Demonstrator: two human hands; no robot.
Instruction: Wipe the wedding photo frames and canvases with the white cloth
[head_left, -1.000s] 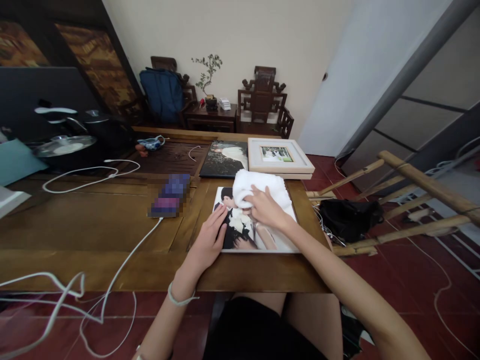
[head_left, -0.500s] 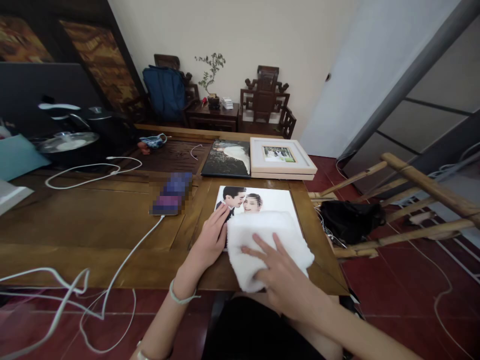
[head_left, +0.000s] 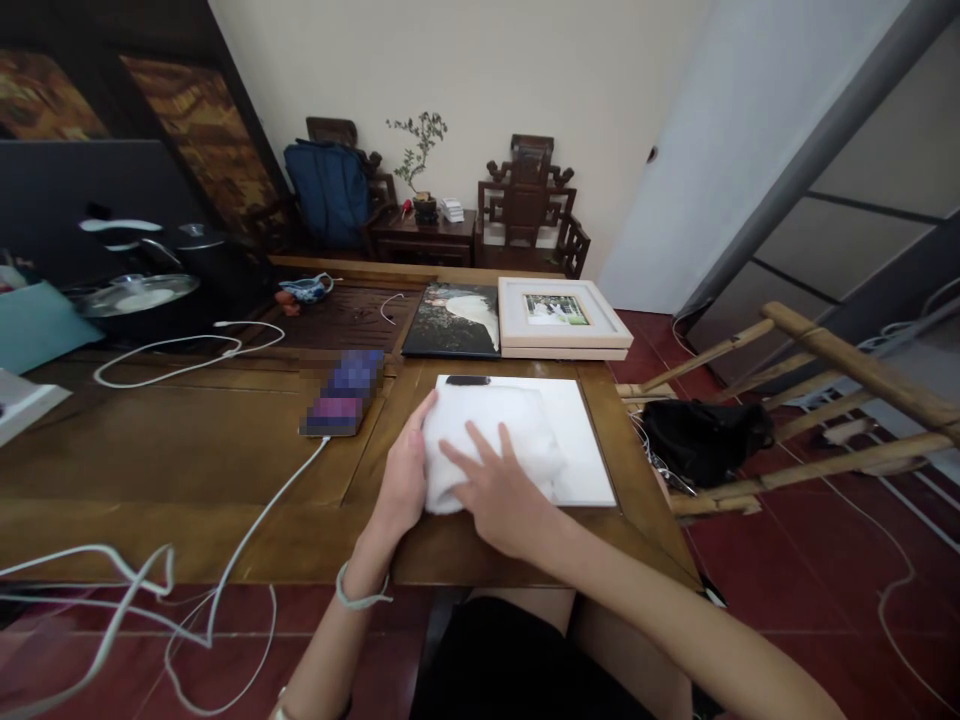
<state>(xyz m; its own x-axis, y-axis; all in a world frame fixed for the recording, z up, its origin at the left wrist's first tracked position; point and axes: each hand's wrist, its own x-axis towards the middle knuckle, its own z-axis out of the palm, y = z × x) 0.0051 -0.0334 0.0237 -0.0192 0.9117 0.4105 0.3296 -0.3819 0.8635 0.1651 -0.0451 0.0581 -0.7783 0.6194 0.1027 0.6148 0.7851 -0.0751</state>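
Observation:
A white-backed photo panel [head_left: 589, 440] lies flat on the wooden table in front of me. Most of its picture is hidden under a folded white fluffy cloth [head_left: 525, 420]; only a dark patch of hair shows at the top. My right hand [head_left: 495, 490] presses on the cloth, its fingers spread flat. Along the panel's left edge, my left hand [head_left: 409, 470] holds the side, with its fingers pointing away from me and close to the cloth.
Beyond the panel lie a dark photo panel [head_left: 450, 320] and stacked pale frames [head_left: 566, 345]. A phone [head_left: 343, 395] on a white charging cable [head_left: 262, 520] is to the left. Further left stands a lidded pot [head_left: 139, 295]. A bamboo chair [head_left: 817, 465] stands right of the table.
My right hand has slid the cloth left and away from me, covering the pictured couple. My left hand has shifted off the picture to the panel's left edge.

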